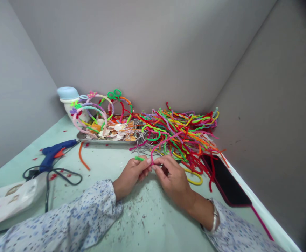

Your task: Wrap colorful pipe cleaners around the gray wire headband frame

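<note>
Between my two hands is a pink pipe cleaner [152,153], its long free end curving up and to the right. The thumb and fingers of my left hand [132,173] pinch it near its lower end. A short green pipe cleaner [139,159] pokes out above that same hand; how it joins the pink one is hidden by the fingers. From the other side, my right hand [174,178] closes its thumb and fingertips on the pink pipe cleaner, close to the left fingertips. Behind them spreads a heap of colourful pipe cleaners [184,129].
A metal tray [111,141] of shells and bits stands at the back, with fuzzy decorated rings [90,115] and a blue-lidded white bottle [70,99]. Left lie a blue glue gun [50,154] with cord and a plastic bag [13,199]; right, yellow-handled scissors [195,177] and a phone [228,182].
</note>
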`<state>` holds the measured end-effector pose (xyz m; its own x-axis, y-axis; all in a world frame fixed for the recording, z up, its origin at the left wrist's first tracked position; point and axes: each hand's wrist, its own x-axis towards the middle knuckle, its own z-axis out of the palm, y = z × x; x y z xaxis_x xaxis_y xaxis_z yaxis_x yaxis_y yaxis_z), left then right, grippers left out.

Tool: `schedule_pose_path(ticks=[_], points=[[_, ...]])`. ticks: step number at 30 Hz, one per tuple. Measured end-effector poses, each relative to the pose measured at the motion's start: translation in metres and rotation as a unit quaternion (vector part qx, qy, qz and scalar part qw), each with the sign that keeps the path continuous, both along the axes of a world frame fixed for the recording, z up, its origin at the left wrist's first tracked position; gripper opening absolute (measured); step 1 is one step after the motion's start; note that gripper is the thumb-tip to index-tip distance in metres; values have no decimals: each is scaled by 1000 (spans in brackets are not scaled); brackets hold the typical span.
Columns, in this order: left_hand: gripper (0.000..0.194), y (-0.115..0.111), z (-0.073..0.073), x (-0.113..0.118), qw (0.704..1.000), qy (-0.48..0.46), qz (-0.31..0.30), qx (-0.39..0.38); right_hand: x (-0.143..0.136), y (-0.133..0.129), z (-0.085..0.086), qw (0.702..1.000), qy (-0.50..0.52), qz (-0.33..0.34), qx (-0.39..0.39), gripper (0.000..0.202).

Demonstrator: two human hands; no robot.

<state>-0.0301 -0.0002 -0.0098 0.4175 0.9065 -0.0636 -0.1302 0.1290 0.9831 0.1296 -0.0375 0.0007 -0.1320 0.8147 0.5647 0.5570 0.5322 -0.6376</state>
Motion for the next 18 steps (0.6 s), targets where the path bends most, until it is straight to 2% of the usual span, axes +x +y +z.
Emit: schedule_pose_path(ticks=[18], points=[[35,-1,4,1,1000,4,-1,3,-1,0,-3,1000,0,-6,18,11]])
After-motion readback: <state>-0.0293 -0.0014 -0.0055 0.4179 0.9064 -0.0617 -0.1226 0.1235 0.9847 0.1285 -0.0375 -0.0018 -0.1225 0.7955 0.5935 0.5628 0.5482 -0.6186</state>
